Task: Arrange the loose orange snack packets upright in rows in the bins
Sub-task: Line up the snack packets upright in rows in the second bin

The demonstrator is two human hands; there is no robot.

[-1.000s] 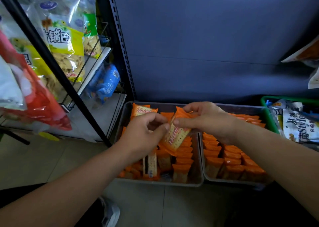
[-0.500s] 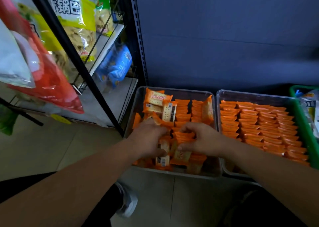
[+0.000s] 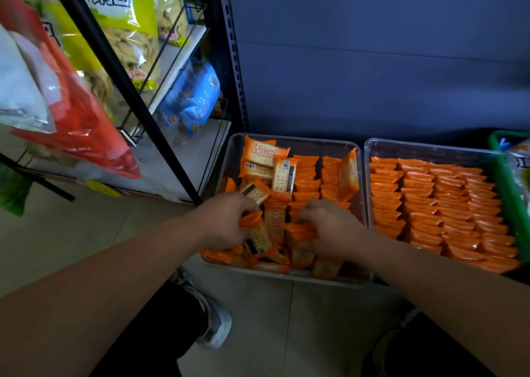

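Two clear plastic bins stand side by side on the floor. The left bin (image 3: 298,143) holds orange snack packets, some upright in rows at its back right (image 3: 307,176), others loose and flat at its back left (image 3: 265,154). My left hand (image 3: 222,220) grips an orange packet (image 3: 256,230) near the bin's front. My right hand (image 3: 329,226) curls its fingers round upright packets (image 3: 299,234) in the front middle. The right bin (image 3: 430,150) is filled with tidy upright rows (image 3: 436,201).
A black metal shelf frame (image 3: 123,81) with large snack bags stands at the left, close to the left bin. A green basket (image 3: 509,181) borders the right bin. A dark blue panel rises behind. My shoes (image 3: 215,322) rest on the tiled floor below.
Both hands came down from holding one packet above the bin into the front of the left bin, and now work among the packets there. The view has tilted down.
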